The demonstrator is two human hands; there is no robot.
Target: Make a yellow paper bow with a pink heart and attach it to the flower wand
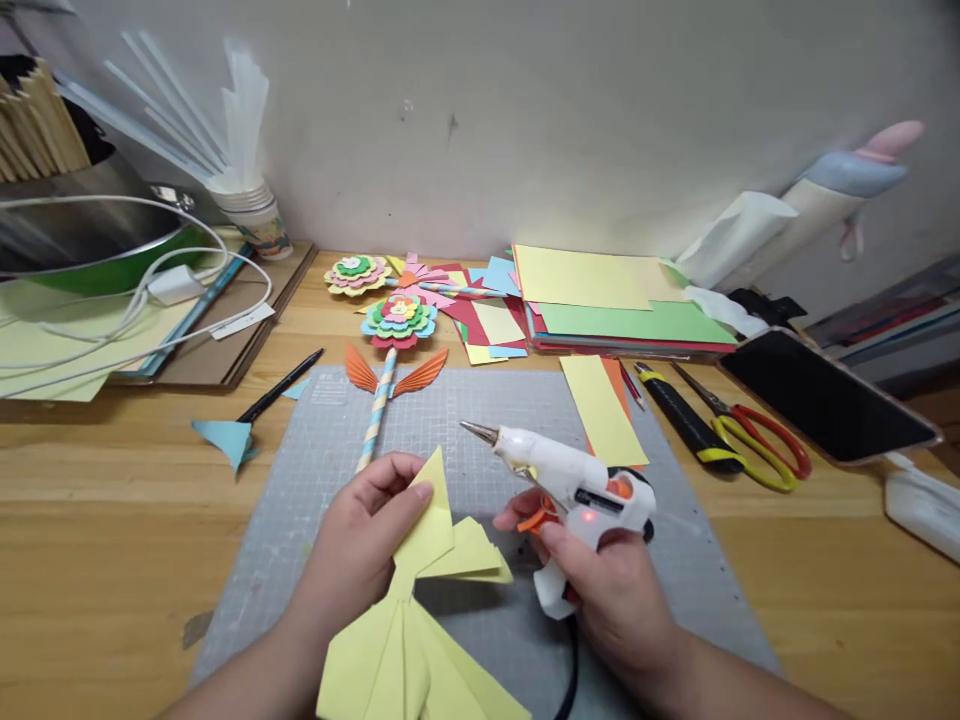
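Note:
Between thumb and fingers, my left hand (367,530) pinches the upper tip of a folded yellow paper piece (420,620), whose pleats fan out below and to the right. My right hand (615,590) grips a white hot glue gun (577,470) with an orange trigger and a small red light. Its metal nozzle points to the upper left, apart from the yellow paper. A paper flower (398,320) with a blue-and-cream striped stem and orange pleated leaves lies just beyond my left hand. Both hands are above a grey cutting mat (480,410).
To the right lie yellow strips (604,405), a black-and-yellow utility knife (690,420), scissors (750,430) and a phone (829,395). A paper stack (622,320) and another paper flower (356,275) are at the back. Left are a black pen (281,388), paper cups (259,220) and a metal pot (90,220).

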